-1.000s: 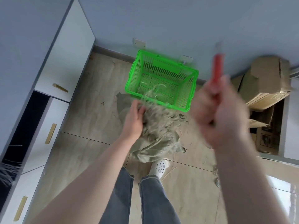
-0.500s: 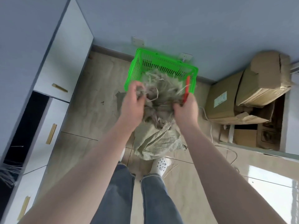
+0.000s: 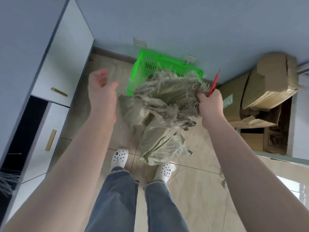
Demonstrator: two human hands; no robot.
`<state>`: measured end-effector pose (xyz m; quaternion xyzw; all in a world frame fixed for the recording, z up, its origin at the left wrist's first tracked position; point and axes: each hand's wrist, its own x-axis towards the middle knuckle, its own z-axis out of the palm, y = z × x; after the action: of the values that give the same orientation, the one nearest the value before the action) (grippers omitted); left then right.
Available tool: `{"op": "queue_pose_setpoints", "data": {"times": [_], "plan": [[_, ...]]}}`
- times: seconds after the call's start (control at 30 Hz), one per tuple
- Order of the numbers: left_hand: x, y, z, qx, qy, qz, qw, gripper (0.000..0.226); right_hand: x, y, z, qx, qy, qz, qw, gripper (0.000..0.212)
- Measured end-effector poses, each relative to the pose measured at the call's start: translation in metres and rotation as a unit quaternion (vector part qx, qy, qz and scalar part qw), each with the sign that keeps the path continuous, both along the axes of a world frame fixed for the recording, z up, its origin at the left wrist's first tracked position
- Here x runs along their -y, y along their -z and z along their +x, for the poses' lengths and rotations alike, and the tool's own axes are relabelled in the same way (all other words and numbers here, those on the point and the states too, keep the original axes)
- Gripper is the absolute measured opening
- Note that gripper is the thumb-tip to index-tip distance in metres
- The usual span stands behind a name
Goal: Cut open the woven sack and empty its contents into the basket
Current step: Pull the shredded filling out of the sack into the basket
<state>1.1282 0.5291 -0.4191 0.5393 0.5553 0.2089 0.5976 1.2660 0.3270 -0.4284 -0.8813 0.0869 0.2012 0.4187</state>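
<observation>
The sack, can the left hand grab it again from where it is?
Probably yes. The left hand hangs open in the air just beside the sack, with nothing between them. The right hand holds the frayed top on the far side, leaving the near side free.

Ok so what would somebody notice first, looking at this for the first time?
Probably the bright green basket on the floor by the wall, with the frayed woven sack bunched in front of it. The right hand grips the sack's ragged top along with a red-handled cutter, while the left hand hangs free beside it, blurred.
</observation>
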Motion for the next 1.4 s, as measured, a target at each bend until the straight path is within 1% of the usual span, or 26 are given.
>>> {"op": "queue_pose_setpoints", "data": {"times": [0.03, 0.07, 0.1, 0.13, 0.17, 0.2, 0.23, 0.27, 0.3, 0.4, 0.43, 0.5, 0.53, 0.57, 0.6, 0.67, 0.7, 0.77, 0.83, 0.9, 0.97, 1.07, 1.13, 1.23, 1.3, 1.4], "plan": [[0.005, -0.003, -0.003, -0.035, 0.0, 0.056, 0.998, 0.044, -0.001, -0.001, 0.0, -0.02, 0.023, 0.018, 0.999, 0.011], [0.016, -0.006, -0.006, -0.056, 0.002, 0.076, 0.996, 0.057, -0.003, -0.004, -0.001, -0.042, 0.038, 0.036, 0.998, 0.011], [0.033, -0.009, -0.008, -0.068, 0.008, 0.035, 0.997, 0.075, -0.008, -0.005, -0.002, -0.069, 0.05, 0.055, 0.995, 0.011], [0.054, -0.011, -0.009, -0.073, 0.018, -0.065, 0.995, 0.09, -0.014, -0.007, -0.004, -0.098, 0.064, 0.077, 0.99, 0.014], [0.074, -0.014, -0.01, -0.073, 0.033, -0.186, 0.979, 0.102, -0.019, -0.008, -0.007, -0.128, 0.081, 0.099, 0.984, 0.019], [0.092, -0.015, -0.01, -0.074, 0.055, -0.288, 0.953, 0.111, -0.025, -0.009, -0.009, -0.155, 0.099, 0.121, 0.976, 0.023], [0.106, -0.014, -0.009, -0.076, 0.082, -0.355, 0.928, 0.115, -0.03, -0.01, -0.011, -0.175, 0.11, 0.141, 0.968, 0.026], [0.116, -0.01, -0.005, -0.076, 0.105, -0.383, 0.915, 0.112, -0.035, -0.012, -0.012, -0.187, 0.108, 0.157, 0.964, 0.026], [0.119, -0.007, 0.0, -0.073, 0.122, -0.382, 0.913, 0.1, -0.038, -0.013, -0.011, -0.192, 0.097, 0.169, 0.962, 0.024], [0.111, 0.004, 0.016, -0.072, 0.104, -0.308, 0.943, 0.043, -0.039, -0.02, -0.008, -0.205, 0.081, 0.22, 0.95, 0.012], [0.104, 0.007, 0.018, -0.047, 0.08, -0.302, 0.949, 0.03, -0.036, -0.022, -0.004, -0.211, 0.087, 0.257, 0.939, 0.011], [0.092, 0.009, 0.016, 0.051, 0.028, -0.335, 0.94, 0.026, -0.026, -0.023, 0.005, -0.178, 0.062, 0.317, 0.929, 0.015], [0.086, 0.007, 0.012, 0.086, 0.026, -0.344, 0.935, 0.031, -0.021, -0.021, 0.009, -0.132, 0.004, 0.287, 0.949, 0.025], [0.082, 0.006, 0.008, 0.104, 0.04, -0.346, 0.931, 0.035, -0.016, -0.021, 0.01, -0.086, -0.081, 0.214, 0.97, 0.04], [0.078, 0.005, 0.005, 0.118, 0.058, -0.349, 0.928, 0.037, -0.013, -0.019, 0.009, -0.061, -0.162, 0.126, 0.977, 0.059], [0.071, 0.001, 0.002, 0.136, 0.099, -0.341, 0.925, 0.039, -0.01, -0.014, -0.003, -0.082, -0.278, 0.022, 0.957, 0.087], [0.067, -0.002, 0.004, 0.146, 0.108, -0.333, 0.925, 0.04, -0.009, -0.008, -0.011, -0.101, -0.321, -0.006, 0.942, 0.089], [0.058, -0.005, 0.01, 0.171, 0.09, -0.329, 0.924, 0.043, -0.005, 0.0, -0.027, -0.086, -0.354, -0.06, 0.929, 0.07], [0.048, -0.007, 0.014, 0.195, 0.09, -0.348, 0.912, 0.051, 0.002, 0.002, -0.044, -0.044, -0.283, -0.053, 0.957, 0.041], [0.045, -0.012, 0.016, 0.184, 0.151, -0.342, 0.909, 0.064, 0.01, -0.002, -0.073, -0.025, -0.138, 0.028, 0.99, 0.024], [0.05, -0.013, 0.017, 0.153, 0.212, -0.3, 0.917, 0.052, 0.012, -0.01, -0.113, -0.009, -0.024, 0.107, 0.994, 0.028], [0.056, -0.005, 0.017, 0.126, 0.234, -0.245, 0.932, 0.035, 0.006, -0.019, -0.153, -0.044, 0.057, 0.168, 0.983, 0.033], [0.054, 0.005, 0.014, 0.117, 0.251, -0.199, 0.94, 0.029, 0.003, -0.018, -0.146, -0.05, 0.079, 0.159, 0.983, 0.025], [0.052, 0.02, 0.002, 0.088, 0.329, -0.144, 0.929, 0.04, -0.006, -0.015, -0.113, -0.039, 0.102, 0.192, 0.975, 0.041], [0.054, 0.027, -0.005, 0.078, 0.37, -0.158, 0.912, 0.052, -0.017, -0.011, -0.093, -0.06, 0.077, 0.178, 0.979, 0.052], [0.058, 0.031, -0.012, 0.114, 0.326, -0.228, 0.91, 0.061, -0.028, -0.001, -0.076, -0.048, 0.041, 0.14, 0.988, 0.044]]}}
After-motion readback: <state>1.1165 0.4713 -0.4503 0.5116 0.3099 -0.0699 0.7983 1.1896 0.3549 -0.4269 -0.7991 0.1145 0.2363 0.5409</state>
